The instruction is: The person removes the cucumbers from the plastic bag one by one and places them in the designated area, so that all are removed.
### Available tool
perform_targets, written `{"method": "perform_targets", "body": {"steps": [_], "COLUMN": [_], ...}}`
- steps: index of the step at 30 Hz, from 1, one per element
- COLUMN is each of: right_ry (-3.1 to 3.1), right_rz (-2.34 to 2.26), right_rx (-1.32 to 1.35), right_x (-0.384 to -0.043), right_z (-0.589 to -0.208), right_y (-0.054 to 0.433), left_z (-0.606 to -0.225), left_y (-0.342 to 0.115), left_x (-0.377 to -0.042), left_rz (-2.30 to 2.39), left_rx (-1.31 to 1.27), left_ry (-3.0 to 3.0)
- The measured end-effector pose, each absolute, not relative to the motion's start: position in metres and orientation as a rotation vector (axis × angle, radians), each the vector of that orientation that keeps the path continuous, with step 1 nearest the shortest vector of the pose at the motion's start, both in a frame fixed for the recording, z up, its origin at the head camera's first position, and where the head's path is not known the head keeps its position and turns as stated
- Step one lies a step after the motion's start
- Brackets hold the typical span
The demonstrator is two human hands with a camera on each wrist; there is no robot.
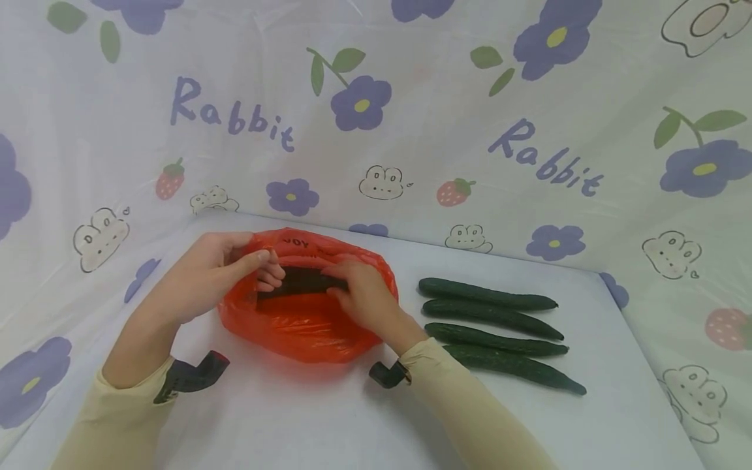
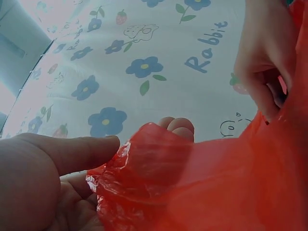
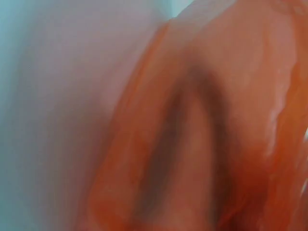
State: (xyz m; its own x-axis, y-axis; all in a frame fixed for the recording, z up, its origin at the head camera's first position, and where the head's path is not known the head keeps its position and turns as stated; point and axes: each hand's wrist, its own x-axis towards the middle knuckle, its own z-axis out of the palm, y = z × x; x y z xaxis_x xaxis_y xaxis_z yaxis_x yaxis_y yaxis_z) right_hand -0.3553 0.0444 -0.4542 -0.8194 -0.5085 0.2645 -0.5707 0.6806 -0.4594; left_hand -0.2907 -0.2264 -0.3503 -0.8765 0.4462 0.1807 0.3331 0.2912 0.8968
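Note:
A red plastic bag (image 1: 311, 333) with dark print lies with its mouth wide on the white table. My left hand (image 1: 202, 274) holds the bag's left rim; in the left wrist view the red film (image 2: 144, 183) passes between thumb and fingers. Inside the mouth lies a dark green cucumber (image 1: 302, 282), its ends partly hidden. My right hand (image 1: 367, 297) reaches in over the bag's right side and grips this cucumber near its right end. In the right wrist view, blurred red film (image 3: 250, 96) covers most of the picture.
Several cucumbers (image 1: 493, 316) lie roughly side by side on the table (image 1: 329, 424), right of the bag and close to the right forearm. A patterned cloth (image 1: 411, 143) stands behind the table. Dark camera mounts (image 1: 196, 373) stick out from both wrists.

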Motion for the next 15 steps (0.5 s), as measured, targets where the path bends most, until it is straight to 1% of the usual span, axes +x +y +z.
{"method": "perform_targets", "body": {"steps": [4, 10, 15], "right_ry": [-2.721, -2.762, -2.778], "right_rz": [0.808, 0.832, 0.854], "right_rx": [0.902, 0.808, 0.769], "right_x": [-0.352, -0.343, -0.338], "right_z": [-0.446, -0.429, -0.422], "right_y": [0.044, 0.040, 0.043], "left_z": [-0.351, -0.351, -0.351], "left_y": [-0.226, -0.227, -0.228], "left_x": [-0.291, -0.290, -0.290], "left_rz": [1.645, 1.645, 1.628], "left_rx": [0.740, 0.758, 0.782], "left_ry": [2.448, 2.450, 2.473]}}
